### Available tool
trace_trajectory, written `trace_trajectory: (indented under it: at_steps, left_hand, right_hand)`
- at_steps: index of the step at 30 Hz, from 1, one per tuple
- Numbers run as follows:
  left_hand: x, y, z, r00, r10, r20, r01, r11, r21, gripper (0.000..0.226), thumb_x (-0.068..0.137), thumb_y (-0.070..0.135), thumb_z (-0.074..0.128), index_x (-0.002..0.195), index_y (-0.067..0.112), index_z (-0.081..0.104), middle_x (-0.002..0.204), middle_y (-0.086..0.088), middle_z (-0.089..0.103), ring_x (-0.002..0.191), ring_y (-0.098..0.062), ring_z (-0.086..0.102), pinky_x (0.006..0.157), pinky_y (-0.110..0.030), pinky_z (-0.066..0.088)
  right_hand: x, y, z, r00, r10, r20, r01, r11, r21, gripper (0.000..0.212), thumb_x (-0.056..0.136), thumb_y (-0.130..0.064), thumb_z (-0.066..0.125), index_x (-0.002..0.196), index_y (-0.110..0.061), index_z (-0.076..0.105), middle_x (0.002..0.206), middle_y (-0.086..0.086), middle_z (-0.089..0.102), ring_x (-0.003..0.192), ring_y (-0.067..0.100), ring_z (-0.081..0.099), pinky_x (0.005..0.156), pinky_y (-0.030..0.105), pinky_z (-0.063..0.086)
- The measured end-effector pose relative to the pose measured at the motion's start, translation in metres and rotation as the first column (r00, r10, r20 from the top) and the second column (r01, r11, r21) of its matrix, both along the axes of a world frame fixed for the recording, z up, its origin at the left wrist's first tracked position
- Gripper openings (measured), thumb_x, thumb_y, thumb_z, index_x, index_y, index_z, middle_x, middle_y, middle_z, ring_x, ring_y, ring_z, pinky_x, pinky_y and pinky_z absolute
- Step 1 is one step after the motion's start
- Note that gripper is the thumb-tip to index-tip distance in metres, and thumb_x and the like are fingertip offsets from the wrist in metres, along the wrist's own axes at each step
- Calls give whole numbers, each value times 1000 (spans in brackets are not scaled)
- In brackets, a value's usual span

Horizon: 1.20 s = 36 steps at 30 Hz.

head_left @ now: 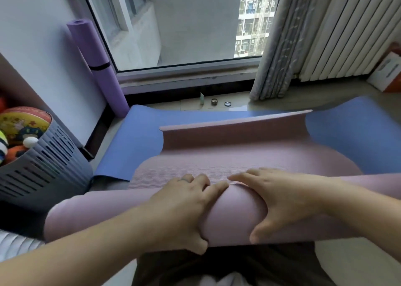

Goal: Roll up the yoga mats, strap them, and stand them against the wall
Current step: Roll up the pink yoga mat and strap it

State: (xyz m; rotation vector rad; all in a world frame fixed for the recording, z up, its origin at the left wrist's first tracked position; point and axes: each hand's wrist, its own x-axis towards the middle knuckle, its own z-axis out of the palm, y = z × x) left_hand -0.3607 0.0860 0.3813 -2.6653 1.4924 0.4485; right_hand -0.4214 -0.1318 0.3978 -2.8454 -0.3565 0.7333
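Observation:
A pink yoga mat (pixel 227 153) lies partly rolled across my lap, its thick roll (pixel 236 212) running left to right. The rest stretches flat toward the window, and its far end curls upward. My left hand (pixel 184 207) and my right hand (pixel 282 201) sit side by side on top of the roll. Their fingers reach over its far side and their thumbs wrap its near side. A blue mat (pixel 134 138) lies flat underneath. A rolled purple mat (pixel 97 66) with a dark strap stands against the wall left of the window.
A grey slotted basket (pixel 43 166) full of balls and toys stands at the left. Small round items (pixel 220 102) lie on the floor by the window sill. Curtains (pixel 275 47) and a radiator (pixel 338 30) are at the back right, with a white box (pixel 386 73) beyond.

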Motion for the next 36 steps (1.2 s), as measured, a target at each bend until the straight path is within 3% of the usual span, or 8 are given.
trace_trajectory:
  at_steps: [3, 6, 12, 15, 21, 25, 31, 36]
  left_hand:
    - [28, -2, 7, 963, 78, -256, -79, 997, 5, 98, 61, 56, 70, 136, 59, 7, 119, 18, 41, 111, -10, 44, 97, -36, 43]
    - [50, -10, 10, 925, 114, -361, -79, 991, 111, 101, 61, 59, 73, 137, 62, 6, 133, 19, 38, 125, -9, 36, 104, -40, 38]
    - [18, -15, -1, 991, -5, 130, 11, 999, -42, 98, 76, 57, 62, 148, 28, 3, 152, -4, 19, 137, -26, 23, 112, -40, 23]
    - [14, -19, -22, 973, 62, 222, -60, 998, -17, 109, 74, 52, 66, 148, 25, -9, 155, -9, 12, 140, -28, 17, 114, -46, 17]
    - [21, -14, -18, 962, 101, 255, -57, 983, -173, 102, 66, 54, 64, 148, 29, 9, 143, -1, 35, 127, -25, 39, 104, -39, 32]
    - [19, -6, 12, 962, 89, 256, -28, 972, -232, 103, 58, 61, 63, 145, 31, 17, 132, 3, 46, 115, -22, 49, 93, -35, 40]
    - [-1, 5, 23, 1000, -1, 1, 1, 987, -161, 94, 60, 63, 67, 138, 44, 18, 111, 12, 50, 100, -14, 51, 84, -32, 48]
    - [15, -7, 8, 939, 87, -333, -85, 996, 22, 84, 61, 53, 75, 133, 49, 30, 113, 15, 53, 104, -13, 54, 89, -36, 50]
  right_hand:
    - [-14, 15, -8, 980, 91, 179, -57, 981, -186, 124, 59, -81, 60, 151, -28, -4, 147, -6, 27, 133, 18, 29, 111, 39, 26]
    - [-6, 19, -16, 978, 49, 201, -11, 982, -186, 123, 58, -76, 66, 150, -29, 0, 143, -5, 32, 130, 19, 33, 108, 39, 30]
    - [53, 1, -7, 991, -91, -102, 97, 994, 59, 102, 56, -57, 84, 139, -37, 30, 132, -13, 49, 118, 12, 49, 96, 29, 41]
    - [74, -5, -6, 956, -121, -266, 153, 983, 100, 98, 61, -50, 85, 141, -40, 30, 129, -17, 47, 118, 11, 49, 93, 29, 44]
    - [56, -1, -4, 997, 59, 53, -57, 998, -34, 104, 56, -68, 77, 141, -41, 24, 133, -15, 48, 118, 10, 48, 94, 25, 38]
    - [60, 2, 33, 995, 91, 41, -90, 996, -16, 95, 54, -72, 75, 133, -42, 33, 122, -19, 53, 106, 6, 51, 92, 29, 45]
    - [38, 17, 40, 959, 35, -281, -43, 999, -20, 87, 59, -67, 77, 132, -42, 38, 121, -19, 55, 110, 6, 54, 97, 29, 44]
    - [-5, 28, 19, 988, 149, 33, -140, 974, -180, 85, 74, -67, 60, 143, -29, 27, 135, -8, 46, 121, 15, 45, 101, 35, 38]
